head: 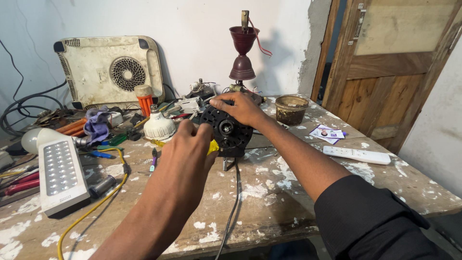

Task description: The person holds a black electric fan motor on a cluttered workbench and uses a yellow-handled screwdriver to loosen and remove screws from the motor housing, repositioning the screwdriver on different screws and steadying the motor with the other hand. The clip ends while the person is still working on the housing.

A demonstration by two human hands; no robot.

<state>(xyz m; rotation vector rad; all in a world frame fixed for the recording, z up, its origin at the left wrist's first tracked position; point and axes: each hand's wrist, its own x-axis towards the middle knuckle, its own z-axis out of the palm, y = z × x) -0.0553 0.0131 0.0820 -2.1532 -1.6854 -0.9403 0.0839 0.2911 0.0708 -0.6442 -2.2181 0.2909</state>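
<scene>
Right hand (240, 108): fingers (222, 102) curled over the top edge of a round black motor (227, 131), closed on its rim and steadying it upright on edge. Left hand (188, 150): fingers (190, 129) folded shut around a yellow-handled tool (212, 147), of which only a bit of handle shows past the palm; the tip is hidden behind the hand, just beside the motor's left face.

The motor stands near the middle of the tabletop (269, 192), which is bare wood flecked with white paint. A dark cable (234, 202) runs from under the motor to the near edge.

Left of the hands: a white bulb (159, 127) standing on its dome, an orange tube lamp (144, 101) behind it, a purple cloth (97, 123), assorted screwdrivers, a yellow wire (98, 202), and a white LED panel lamp (61, 174) lying flat.

Against the wall: a cream induction cooker (108, 71) leaning with its fan grille outward, and a maroon hourglass-shaped stand (242, 53).

Right of the hands: a grimy round pot (290, 109), some small printed cards (328, 133), a white remote control (356, 155). A wooden door (394, 67) stands at far right.
</scene>
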